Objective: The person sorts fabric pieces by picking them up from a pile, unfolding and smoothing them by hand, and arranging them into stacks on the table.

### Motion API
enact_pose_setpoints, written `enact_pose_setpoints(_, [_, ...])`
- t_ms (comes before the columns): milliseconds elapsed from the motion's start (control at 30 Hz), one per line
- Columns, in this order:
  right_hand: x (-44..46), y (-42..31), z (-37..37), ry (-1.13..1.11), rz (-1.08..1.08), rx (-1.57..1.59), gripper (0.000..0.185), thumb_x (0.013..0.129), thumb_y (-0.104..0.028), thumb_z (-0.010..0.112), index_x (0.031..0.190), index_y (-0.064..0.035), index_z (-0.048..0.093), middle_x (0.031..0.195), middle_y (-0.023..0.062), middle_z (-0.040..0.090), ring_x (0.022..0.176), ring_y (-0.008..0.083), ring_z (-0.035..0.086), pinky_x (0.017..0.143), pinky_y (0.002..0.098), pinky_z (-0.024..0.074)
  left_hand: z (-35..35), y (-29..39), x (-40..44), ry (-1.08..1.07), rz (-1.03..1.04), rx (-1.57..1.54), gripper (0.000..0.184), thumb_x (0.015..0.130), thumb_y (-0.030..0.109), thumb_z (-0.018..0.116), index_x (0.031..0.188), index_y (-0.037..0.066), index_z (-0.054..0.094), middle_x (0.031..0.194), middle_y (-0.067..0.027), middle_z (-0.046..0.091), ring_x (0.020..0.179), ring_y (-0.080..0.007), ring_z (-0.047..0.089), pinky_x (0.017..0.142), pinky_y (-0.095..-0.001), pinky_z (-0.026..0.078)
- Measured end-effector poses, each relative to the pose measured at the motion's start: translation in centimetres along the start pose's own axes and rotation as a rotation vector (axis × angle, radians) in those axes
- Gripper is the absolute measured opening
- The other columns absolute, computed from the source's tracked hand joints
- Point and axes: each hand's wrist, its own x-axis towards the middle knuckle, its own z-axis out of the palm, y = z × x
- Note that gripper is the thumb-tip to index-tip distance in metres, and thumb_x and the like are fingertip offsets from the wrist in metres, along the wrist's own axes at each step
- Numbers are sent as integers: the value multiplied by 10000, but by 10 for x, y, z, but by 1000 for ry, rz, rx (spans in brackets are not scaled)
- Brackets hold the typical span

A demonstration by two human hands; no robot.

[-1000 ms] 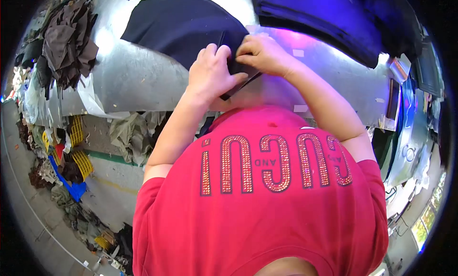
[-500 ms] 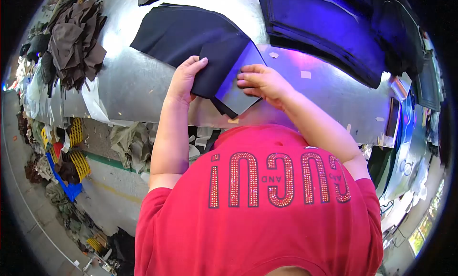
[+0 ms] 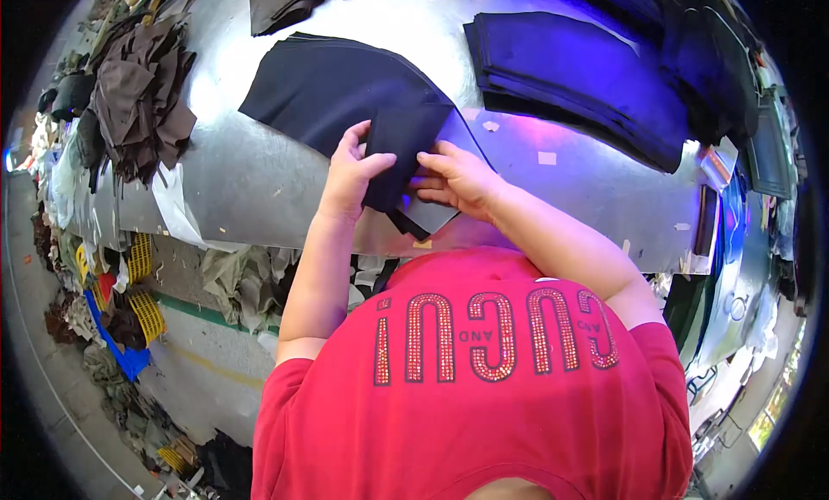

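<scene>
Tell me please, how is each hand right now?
Left hand: closed on the folded dark cloth, thumb on top.
Right hand: fingers loosely curled at the same cloth; grip cannot be told.

Left hand [image 3: 349,174] near right hand [image 3: 458,182], 2 forearms [image 3: 324,265] reaching forward

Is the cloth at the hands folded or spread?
Partly folded: the cloth doubles back between left hand and right hand, spread elsewhere.

From the wearer's head, one wide, round-edged view looks steeply down, close above the red shirt [image 3: 471,422], and forward over the metal tabletop's [image 3: 259,185] near edge.
</scene>
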Motion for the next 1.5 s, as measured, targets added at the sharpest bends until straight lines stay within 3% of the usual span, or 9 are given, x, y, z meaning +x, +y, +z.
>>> enact_pose_setpoints(167, [-4, 2, 6, 65, 0, -53, 432, 882, -292, 492, 1236, -91, 348, 1068, 109, 537, 928, 221, 569, 772, 309, 462, 5, 16, -5, -28, -73, 125, 383, 718, -16, 599, 1087, -16, 496, 937, -111, 594, 810, -171, 591, 744, -290, 492])
enact_pose_setpoints(667, [22, 15, -9, -177, 93, -30, 526, 890, -371, 437, 1298, -74, 290, 1155, 184, 506, 997, 268, 551, 782, 341, 467, 8, 280, -95, 381, 770, 82, 280, 768, 79, 608, 1031, -5, 568, 960, -105, 620, 829, -202, 617, 732, -329, 510])
enact_pose_setpoints(800, [0, 13, 5, -473, 434, 218, 629, 875, -530, 349, 1300, -67, 318, 1226, 185, 462, 1034, 317, 526, 762, 407, 478, 31, 297, -99, 173, 693, -182, 252, 779, 93, 596, 1016, 8, 579, 956, -117, 625, 852, -256, 617, 747, -379, 506])
enact_pose_setpoints(900, [-30, 9, -3, -935, 405, 455, 724, 840, -624, 284, 1271, -48, 370, 1231, 164, 468, 1035, 356, 518, 728, 484, 485, 66, 280, -98, 183, 652, -247, 228, 798, 103, 574, 1002, 0, 579, 967, -115, 625, 861, -248, 617, 754, -400, 501])
enact_pose_setpoints(1033, [-83, -13, -52, -915, 231, 517, 631, 871, -544, 322, 1238, -38, 410, 1195, 141, 508, 1016, 340, 539, 707, 553, 478, 91, 238, -105, -173, 798, -223, 337, 826, 155, 536, 1100, -40, 528, 1045, -139, 594, 907, -245, 604, 780, -346, 500])
enact_pose_setpoints(1100, [-105, -8, -75, -728, 110, 465, 577, 878, -489, 350, 1236, -41, 414, 1184, 145, 516, 1013, 330, 545, 735, 543, 475, 107, 220, -107, 278, 1399, 770, 367, 874, 179, 440, 1143, -66, 490, 1106, -179, 559, 958, -292, 585, 818, -366, 493])
enact_pose_setpoints(1200, [-126, 1, -105, -397, -49, 333, 475, 893, -379, 406, 1233, -47, 421, 1163, 152, 532, 1006, 309, 557, 792, 522, 470, 146, 201, -117, 305, 1191, 483, 344, 879, 162, 420, 1120, -66, 507, 1125, -200, 541, 957, -313, 582, 828, -381, 493])
enact_pose_setpoints(1333, [-140, 12, -130, -361, 39, 923, 436, 861, -211, 491, 1229, 10, 414, 1156, 177, 521, 1052, 332, 517, 828, 536, 447, 170, 194, -111, -62, 1059, -85, 325, 883, 158, 431, 1109, -61, 511, 1081, -191, 564, 946, -285, 590, 814, -381, 502])
enact_pose_setpoints(1500, [-171, -29, -169, -161, -231, 483, 438, 798, -88, 543, 1198, 45, 422, 1117, 186, 539, 1056, 280, 524, 884, 422, 447, 191, 214, -85, -6, 689, -185, 289, 857, 121, 501, 1106, -25, 517, 1017, -163, 593, 905, -248, 604, 789, -361, 509])
